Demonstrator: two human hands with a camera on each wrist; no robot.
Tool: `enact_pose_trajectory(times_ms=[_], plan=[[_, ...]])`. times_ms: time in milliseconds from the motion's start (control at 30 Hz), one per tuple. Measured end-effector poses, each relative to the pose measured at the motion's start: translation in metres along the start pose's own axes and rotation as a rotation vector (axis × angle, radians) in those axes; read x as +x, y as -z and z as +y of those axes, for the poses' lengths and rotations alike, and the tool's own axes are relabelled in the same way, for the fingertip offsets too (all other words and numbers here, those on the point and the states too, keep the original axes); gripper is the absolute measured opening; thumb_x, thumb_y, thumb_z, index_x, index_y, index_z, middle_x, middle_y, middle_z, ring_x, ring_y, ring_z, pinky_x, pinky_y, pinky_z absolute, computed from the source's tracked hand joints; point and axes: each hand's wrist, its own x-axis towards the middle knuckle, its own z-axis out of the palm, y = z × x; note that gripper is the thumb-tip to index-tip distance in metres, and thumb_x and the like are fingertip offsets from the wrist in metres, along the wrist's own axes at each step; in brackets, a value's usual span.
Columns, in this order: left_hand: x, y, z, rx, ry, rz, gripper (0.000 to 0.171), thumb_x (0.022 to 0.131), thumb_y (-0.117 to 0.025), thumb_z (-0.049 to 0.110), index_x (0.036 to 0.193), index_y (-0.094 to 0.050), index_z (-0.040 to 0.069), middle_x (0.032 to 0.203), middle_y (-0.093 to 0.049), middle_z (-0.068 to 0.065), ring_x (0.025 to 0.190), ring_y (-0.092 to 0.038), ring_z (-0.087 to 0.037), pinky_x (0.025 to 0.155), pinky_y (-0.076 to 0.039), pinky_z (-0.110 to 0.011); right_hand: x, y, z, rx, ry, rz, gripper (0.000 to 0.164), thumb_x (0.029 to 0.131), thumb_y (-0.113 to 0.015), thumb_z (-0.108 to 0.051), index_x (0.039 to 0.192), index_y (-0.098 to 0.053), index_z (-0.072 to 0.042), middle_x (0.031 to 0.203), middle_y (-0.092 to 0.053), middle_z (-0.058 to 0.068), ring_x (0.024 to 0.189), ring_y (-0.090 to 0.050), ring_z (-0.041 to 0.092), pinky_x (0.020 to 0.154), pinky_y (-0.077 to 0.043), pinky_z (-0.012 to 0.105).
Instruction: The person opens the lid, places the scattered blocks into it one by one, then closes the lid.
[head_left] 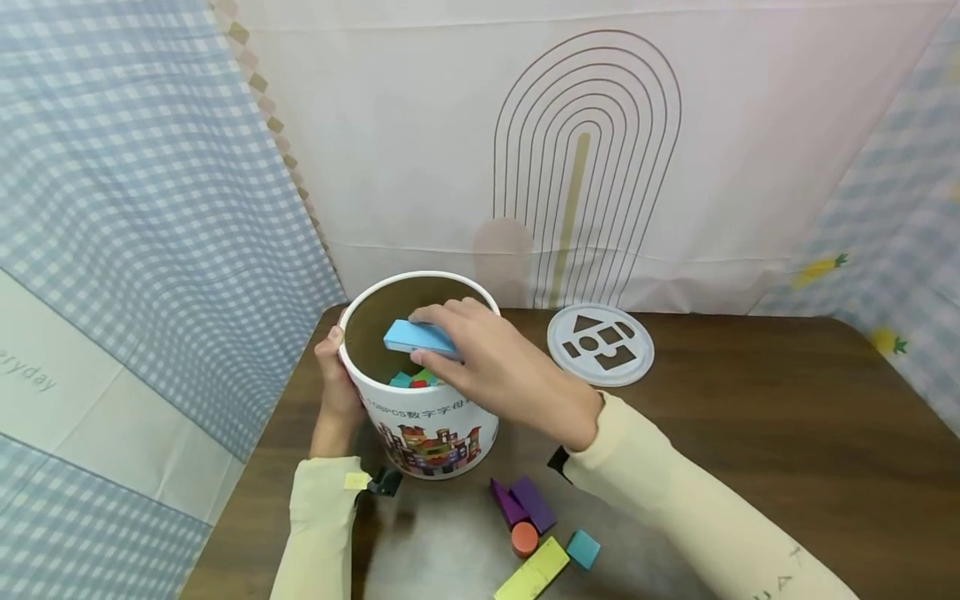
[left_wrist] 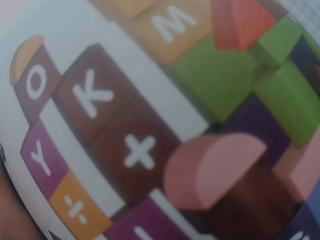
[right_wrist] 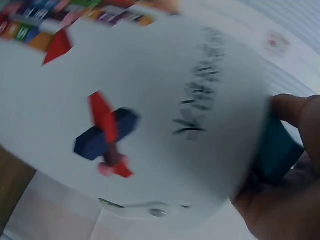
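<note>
Blue oblong block (head_left: 412, 336) held above open mouth of white, picture-printed bucket (head_left: 429, 421).

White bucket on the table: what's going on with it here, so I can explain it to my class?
A person's left grip holds the bucket near its rim, while the right grip pinches a light blue block at its opening. More blocks lie inside, and several loose blocks rest on the table in front of the bucket. Whether the blue block is going in or coming out, the pictures don't settle.
</note>
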Motion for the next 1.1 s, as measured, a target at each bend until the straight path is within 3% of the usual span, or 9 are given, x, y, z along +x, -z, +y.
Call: enact_pose_trajectory(times_ms=[133,233,400,533,600,700,800,867,1100], plan=[[0.0,0.003,-0.003,0.008,0.027,0.01,0.062,0.097,-0.03,0.052,0.136,-0.049,0.008,0.126,-0.053,-0.012,0.113,-0.049,-0.02,0.098,-0.039,-0.039,0.016,-0.007,0.006,-0.062,-0.107,-0.094,0.034,0.096,-0.058,-0.034,0.125,-0.06,-0.016,0.105,-0.06,-0.006,0.095,-0.052,0.007,0.083,-0.045,0.026],[0.001,0.002,-0.003,0.005,0.029,0.022,0.062,0.096,-0.03,0.052,0.135,-0.05,0.008,0.126,-0.054,-0.011,0.113,-0.049,-0.022,0.099,-0.037,-0.041,0.03,-0.005,0.009,-0.116,-0.182,-0.267,0.029,0.095,-0.059,-0.035,0.12,-0.061,-0.021,0.101,-0.061,-0.008,0.089,-0.055,0.008,0.077,-0.046,0.028],[-0.001,-0.001,0.002,0.019,0.018,0.054,0.063,0.095,-0.036,0.053,0.133,-0.051,0.006,0.123,-0.055,-0.012,0.111,-0.05,-0.025,0.098,-0.037,-0.044,0.052,-0.009,0.012,-0.203,-0.22,-0.574,0.021,0.092,-0.062,-0.036,0.111,-0.062,-0.026,0.104,-0.061,-0.008,0.091,-0.056,0.014,0.076,-0.046,0.034],[-0.001,0.0,0.0,0.006,0.02,0.023,0.064,0.095,-0.036,0.053,0.134,-0.049,0.004,0.125,-0.053,-0.017,0.113,-0.048,-0.03,0.098,-0.036,-0.047,0.059,-0.017,0.016,-0.305,-0.259,-0.749,0.008,0.094,-0.059,-0.026,0.1,-0.062,-0.022,0.099,-0.06,-0.004,0.088,-0.055,0.017,0.075,-0.046,0.036],[0.0,0.002,-0.002,0.003,0.023,0.014,0.065,0.095,-0.036,0.054,0.135,-0.049,0.004,0.126,-0.052,-0.018,0.114,-0.048,-0.03,0.099,-0.035,-0.047,0.059,-0.019,0.018,-0.377,-0.265,-0.789,0.006,0.094,-0.055,-0.019,0.095,-0.061,-0.02,0.096,-0.059,-0.003,0.085,-0.054,0.017,0.073,-0.046,0.036],[0.001,0.007,-0.006,-0.004,0.029,0.009,0.062,0.097,-0.031,0.051,0.137,-0.049,0.006,0.128,-0.053,-0.016,0.114,-0.049,-0.028,0.1,-0.036,-0.046,0.057,-0.021,0.017,-0.436,-0.271,-0.781,0.011,0.094,-0.051,-0.014,0.091,-0.061,-0.017,0.094,-0.06,0.001,0.08,-0.052,0.018,0.072,-0.046,0.035],[0.001,0.011,-0.008,-0.011,0.034,0.007,0.059,0.098,-0.026,0.046,0.136,-0.05,0.007,0.127,-0.055,-0.012,0.114,-0.05,-0.025,0.101,-0.037,-0.044,0.056,-0.023,0.015,-0.433,-0.242,-0.705,0.013,0.095,-0.051,-0.013,0.095,-0.064,-0.015,0.097,-0.063,0.001,0.078,-0.054,0.017,0.071,-0.047,0.034],[0.0,0.008,-0.006,-0.014,0.026,0.008,0.06,0.097,-0.03,0.048,0.135,-0.049,0.005,0.126,-0.055,-0.013,0.114,-0.049,-0.026,0.1,-0.036,-0.045,0.056,-0.025,0.016,-0.4,-0.212,-0.643,0.014,0.096,-0.05,-0.012,0.098,-0.063,-0.015,0.098,-0.062,0.001,0.08,-0.055,0.015,0.071,-0.047,0.032],[-0.002,-0.008,0.006,0.022,0.032,0.057,0.065,0.095,-0.035,0.053,0.132,-0.049,0.002,0.122,-0.055,-0.012,0.108,-0.051,-0.023,0.097,-0.037,-0.043,0.06,-0.025,0.023,-0.124,0.016,-0.359,0.017,0.1,-0.047,-0.019,0.093,-0.063,-0.014,0.082,-0.056,-0.003,0.072,-0.051,0.009,0.065,-0.043,0.023]])
